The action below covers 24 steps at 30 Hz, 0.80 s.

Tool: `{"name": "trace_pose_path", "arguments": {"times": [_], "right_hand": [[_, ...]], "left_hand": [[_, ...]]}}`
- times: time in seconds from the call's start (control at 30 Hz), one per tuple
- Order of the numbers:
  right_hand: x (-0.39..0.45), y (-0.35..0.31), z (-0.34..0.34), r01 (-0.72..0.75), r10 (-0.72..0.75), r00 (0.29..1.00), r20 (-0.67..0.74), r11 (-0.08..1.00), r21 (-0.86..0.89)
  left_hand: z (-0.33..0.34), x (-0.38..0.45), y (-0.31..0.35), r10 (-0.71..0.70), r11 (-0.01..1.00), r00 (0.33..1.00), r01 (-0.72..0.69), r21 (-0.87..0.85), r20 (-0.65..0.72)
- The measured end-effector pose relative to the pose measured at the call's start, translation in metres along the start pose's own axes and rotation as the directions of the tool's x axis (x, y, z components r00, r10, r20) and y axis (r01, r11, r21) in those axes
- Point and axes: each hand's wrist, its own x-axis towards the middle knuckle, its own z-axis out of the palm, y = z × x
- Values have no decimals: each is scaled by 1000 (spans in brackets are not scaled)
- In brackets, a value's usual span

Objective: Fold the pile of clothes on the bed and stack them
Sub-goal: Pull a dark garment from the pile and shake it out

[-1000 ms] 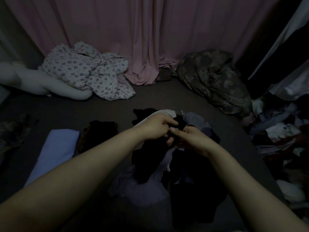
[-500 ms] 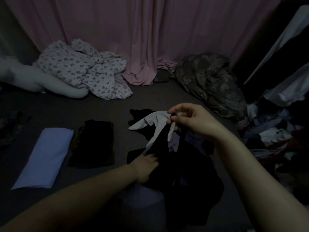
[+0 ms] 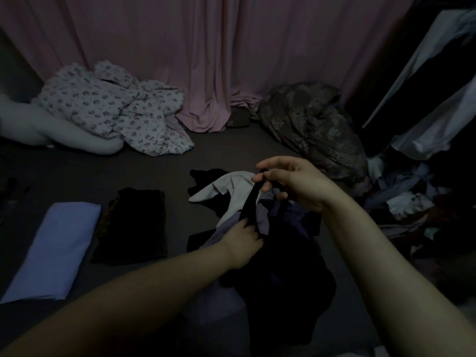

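The right hand (image 3: 296,186) is up over the pile of clothes (image 3: 270,243) in the middle of the bed (image 3: 144,166), thumb and fingers pinching the top of a black garment (image 3: 251,204) that hangs in a narrow strip. Lower down, the left hand (image 3: 242,242) grips the same dark cloth where it meets the heap. Off to the left lie two finished pieces side by side: a folded lilac cloth (image 3: 55,251) and a folded black item (image 3: 136,222).

The risk now, as I judge it: the black garment looks tangled with the white shirt (image 3: 231,189) and the purple pieces under it, so a hard pull may drag neighbours along and scatter the pile. The light is dim and dark cloth lies on dark cloth, so finding a seam or edge will be hard, and a two-finger pinch could slip.

Against a second ago, big change: both hands were together then, working at one spot on top of the heap. Since half a second ago, little has moved; the right hand stays raised and the left is set lower on the strip.
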Motion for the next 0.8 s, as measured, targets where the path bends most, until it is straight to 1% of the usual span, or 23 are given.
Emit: {"name": "trace_pose_path", "arguments": {"times": [0.03, 0.07, 0.1, 0.13, 0.17, 0.2, 0.23, 0.27, 0.3, 0.33, 0.37, 0.4, 0.43, 0.47, 0.5, 0.53, 0.57, 0.6, 0.63, 0.67, 0.7, 0.73, 0.8], "right_hand": [[1, 1, -1, 1, -1, 1000, -5, 1000, 10], [1, 2, -2, 5, -5, 1000, -11, 1000, 22], [1, 3, -3, 11, -10, 1000, -24, 999, 36], [2, 4, -5, 18, -16, 999, -44, 999, 47], [3, 5, -8, 29, -25, 997, -73, 998, 52], [4, 7, -13, 41, -36, 993, -113, 998, 47], [6, 9, -20, 54, -49, 985, -164, 998, 26], [7, 11, -28, 64, -66, 973, -221, 998, -17], [8, 14, -37, 64, -86, 959, -271, 994, -88], [9, 17, -45, 52, -106, 947, -303, 982, -181], [8, 21, -50, 34, -121, 943, -311, 962, -269], [7, 24, -53, 27, -127, 948, -291, 945, -325], [6, 26, -51, 42, -133, 960, -246, 939, -341], [4, 26, -46, 81, -148, 972, -183, 941, -329], [2, 23, -40, 132, -173, 979, -109, 942, -310], [-1, 17, -33, 178, -196, 980, -32, 940, -291], [-3, 10, -25, 211, -208, 977, 40, 935, -285], [-5, 2, -19, 233, -212, 972, 100, 927, -293], [-8, -6, -14, 252, -215, 965, 148, 913, -321], [-9, -12, -12, 271, -218, 959, 179, 890, -367], [-10, -18, -12, 287, -224, 955, 194, 860, -421], [-11, -23, -14, 299, -232, 953, 197, 830, -470], [-15, -33, -21, 310, -247, 951, 188, 793, -524]], "left_hand": [[6, -1, -2, -54, 995, 986, 41, 87, 158], [14, -3, -3, -78, 991, 963, 46, 129, 257], [18, -7, -5, -64, 993, 948, 30, 114, 312], [21, -12, -6, -22, 998, 954, 4, 59, 298], [22, -18, -6, 25, 1000, 964, -23, -11, 266], [23, -26, -6, 60, 996, 982, -47, -74, 178], [26, -33, -7, 61, 991, 996, -53, -123, 59], [30, -39, -8, 14, 987, 1000, -17, -161, -20], [32, -46, -10, -81, 972, 986, 45, -232, -147], [30, -50, -14, -182, 937, 954, 96, -336, -237], [25, -51, -18, -275, 885, 920, 129, -446, -279], [16, -51, -22, -345, 843, 891, 155, -514, -297], [8, -48, -25, -417, 803, 849, 175, -570, -326], [3, -42, -28, -482, 781, 797, 204, -590, -363], [-2, -37, -27, -554, 752, 729, 233, -616, -402], [-8, -33, -25, -637, 694, 661, 267, -668, -397], [-10, -31, -20, -686, 634, 635, 284, -719, -354], [-8, -30, -14, -677, 604, 670, 270, -750, -304], [-1, -28, -8, -614, 598, 762, 278, -752, -207], [8, -27, -2, -510, 622, 854, 288, -728, -98], [16, -25, 4, -411, 656, 912, 281, -700, -19], [23, -23, 7, -337, 684, 941, 269, -678, 33], [34, -14, 8, -249, 764, 959, 279, -582, 133]]}}
